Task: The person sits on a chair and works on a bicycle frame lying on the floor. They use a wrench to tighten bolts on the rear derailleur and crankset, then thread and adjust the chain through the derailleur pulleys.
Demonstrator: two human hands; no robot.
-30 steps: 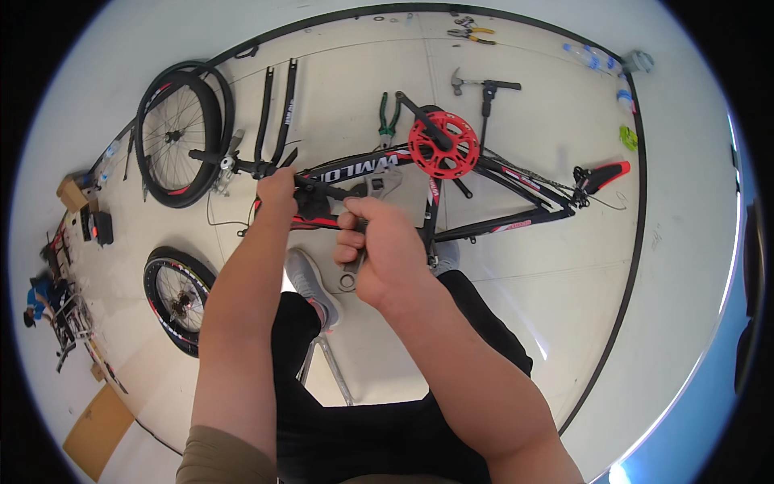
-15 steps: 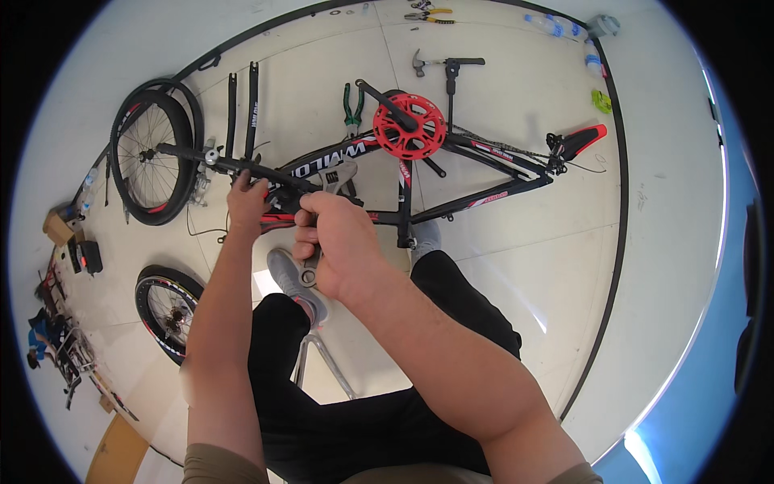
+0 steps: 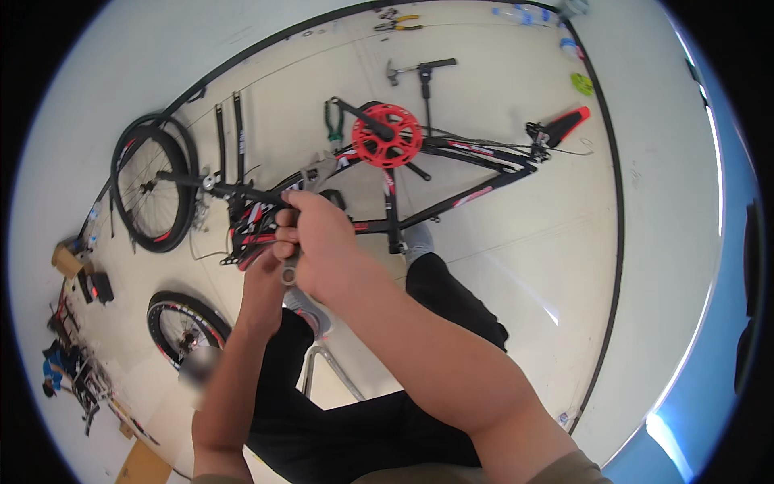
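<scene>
A bicycle frame (image 3: 387, 194), black with red and white marks, lies across the floor in front of me. My right hand (image 3: 317, 234) is closed round an adjustable wrench (image 3: 319, 169). The wrench's jaw sticks out beyond my fist, over the frame's tube, and its holed handle end shows below my fingers. A black handlebar (image 3: 242, 190) runs leftward from beside that fist. My left hand (image 3: 266, 278) is low at the front end of the frame. Its fingers are mostly hidden behind my right hand and the frame parts.
A red chainring (image 3: 387, 135) with crank sits on the frame. Beyond lie green-handled pliers (image 3: 334, 125), a hammer (image 3: 393, 73), and yellow-handled pliers (image 3: 401, 27). Wheels (image 3: 153, 189) and a fork (image 3: 239, 137) lie left. A metal stool leg (image 3: 334, 373) stands between my legs.
My left hand has come off the handlebar area and moved down toward me, beside the right wrist. The right hand keeps the wrench. The whole view has shifted a little.
</scene>
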